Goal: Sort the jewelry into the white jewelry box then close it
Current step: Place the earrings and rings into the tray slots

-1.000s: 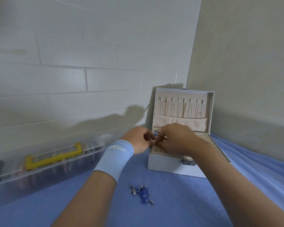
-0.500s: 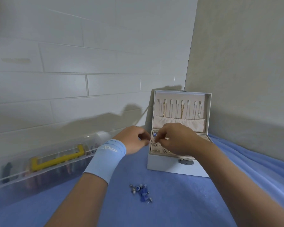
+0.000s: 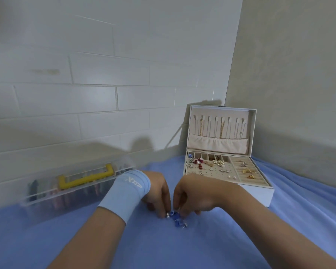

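Observation:
The white jewelry box (image 3: pixel 260 195) stands open at the right, its lid upright with gold chains hanging inside. Earrings, pearls and rings lie in its tray. A small heap of blue and silver earrings (image 3: pixel 177 218) lies on the blue cloth in front of me. My left hand (image 3: pixel 157 193), with a light-blue wristband, reaches down with its fingertips on the heap's left edge at a pearl stud. My right hand (image 3: pixel 194 195) comes down from the right, fingers curled onto the blue pieces. What each hand grips is hidden under the fingertips.
A long clear plastic case (image 3: pixel 74 187) with a yellow handle lies at the left against the tiled wall. A blue cloth (image 3: pixel 202 249) covers the surface. The box sits in the corner where two walls meet.
Both hands have left the box tray and moved down and toward me to the earring heap on the cloth. The tray is now uncovered.

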{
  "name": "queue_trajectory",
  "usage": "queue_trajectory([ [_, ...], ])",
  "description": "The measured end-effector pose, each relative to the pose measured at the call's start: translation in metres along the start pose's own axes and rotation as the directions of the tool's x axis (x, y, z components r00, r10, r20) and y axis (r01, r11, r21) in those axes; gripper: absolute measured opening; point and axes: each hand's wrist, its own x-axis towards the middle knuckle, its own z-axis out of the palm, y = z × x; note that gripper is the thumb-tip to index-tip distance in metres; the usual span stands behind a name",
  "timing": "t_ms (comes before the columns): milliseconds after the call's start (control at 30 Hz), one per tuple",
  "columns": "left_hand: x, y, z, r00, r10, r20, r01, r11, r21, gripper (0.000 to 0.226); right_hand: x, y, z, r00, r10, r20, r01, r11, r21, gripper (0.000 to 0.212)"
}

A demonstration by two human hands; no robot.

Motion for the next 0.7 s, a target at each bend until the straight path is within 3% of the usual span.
queue_trajectory([
  [133,0.005,-0.005,0.000,0.999,0.023,-0.026,-0.023,1.000,-0.012,0.017,-0.004,0.008,-0.006,0.999,0.046,-0.021,-0.047,0.999,-0.014,0.011],
  [267,0.006,-0.011,-0.002,0.999,0.014,-0.032,-0.015,0.998,-0.053,0.010,-0.009,0.012,-0.012,0.999,0.047,-0.005,-0.047,0.999,-0.026,0.024],
  [467,0.010,-0.013,-0.001,0.999,-0.029,-0.023,0.028,0.999,-0.030,0.014,-0.012,0.016,-0.020,0.998,0.048,-0.043,-0.048,0.999,-0.002,0.015],
  [600,0.010,-0.016,-0.001,0.997,-0.053,-0.049,0.051,0.998,-0.035,0.006,-0.012,0.011,-0.017,0.999,0.012,-0.049,-0.015,0.998,-0.059,0.028],
  [700,0.010,-0.018,-0.002,0.996,-0.071,-0.060,0.067,0.995,-0.071,0.004,-0.014,-0.002,-0.012,0.999,-0.027,-0.024,0.027,0.999,-0.020,0.016],
])
